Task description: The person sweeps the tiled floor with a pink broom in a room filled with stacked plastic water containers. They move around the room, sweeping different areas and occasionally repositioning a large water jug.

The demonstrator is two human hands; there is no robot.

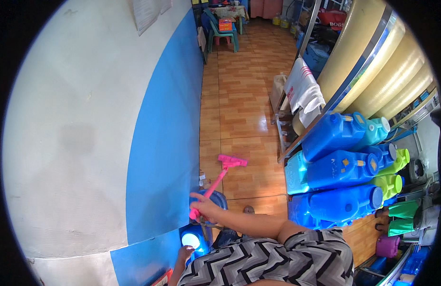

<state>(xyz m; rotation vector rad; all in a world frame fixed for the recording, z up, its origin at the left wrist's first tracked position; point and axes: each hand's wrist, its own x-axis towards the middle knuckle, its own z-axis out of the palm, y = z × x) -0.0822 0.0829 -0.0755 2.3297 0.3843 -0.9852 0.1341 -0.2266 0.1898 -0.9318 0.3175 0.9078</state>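
Note:
My right hand reaches across to the left and grips the handle of a pink squeegee. Its index finger sticks out along the side of the handle. The T-shaped pink head points away from me, over the tiled floor. Below the hand, a round blue tub stands against the wall, partly covered by the hand and handle. My left hand is low, beside a blue container with a white cap. Its fingers are small and partly hidden, so their grip is unclear.
A white and blue wall runs along my left. Stacked blue and green water jugs stand on the right, below tall yellowish cylinders. A white towel hangs on a metal frame. Green chairs stand far back. A person in green shorts is at right.

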